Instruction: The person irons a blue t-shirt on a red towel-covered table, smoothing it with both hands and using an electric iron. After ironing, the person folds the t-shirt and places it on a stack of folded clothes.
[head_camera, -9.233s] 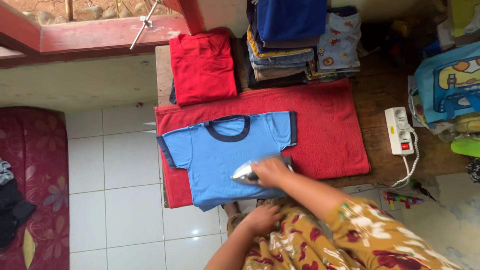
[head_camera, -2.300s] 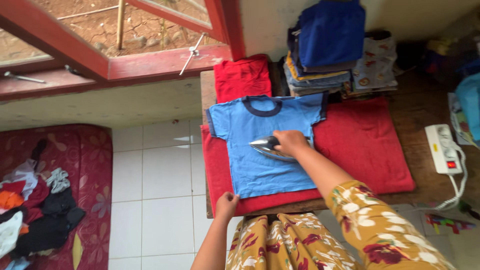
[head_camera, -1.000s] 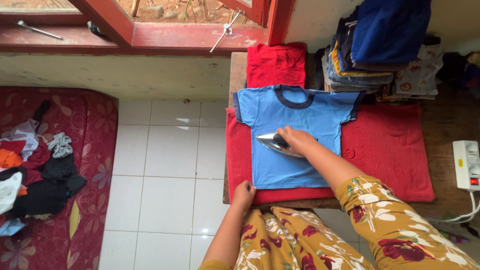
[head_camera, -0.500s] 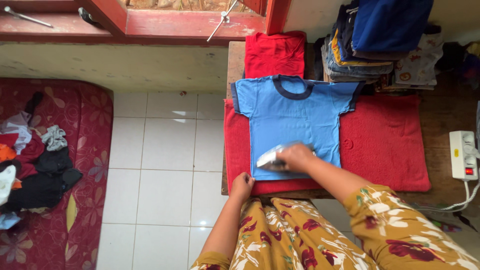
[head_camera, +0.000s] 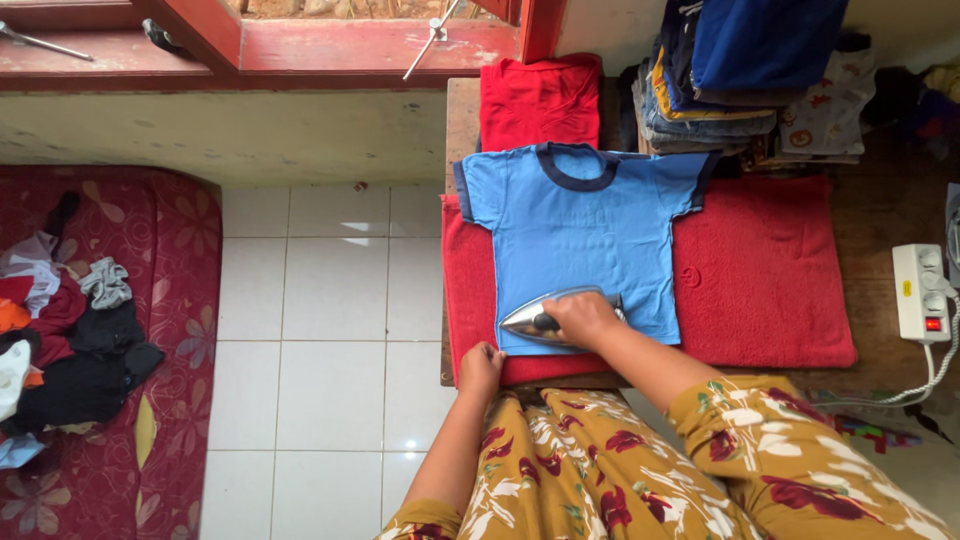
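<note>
- My right hand (head_camera: 583, 318) gripping 1 iron (head_camera: 545, 320), flat on the low hem of 1 blue t-shirt (head_camera: 585, 240)
- My left hand (head_camera: 481, 367) pinching the red towel (head_camera: 770, 280) edge at the shirt's corner
- Behind: 1 folded red shirt (head_camera: 540, 100), 1 clothes stack (head_camera: 740, 80)
- Right: 1 power strip (head_camera: 918, 292) on the table (head_camera: 895, 210)
</note>
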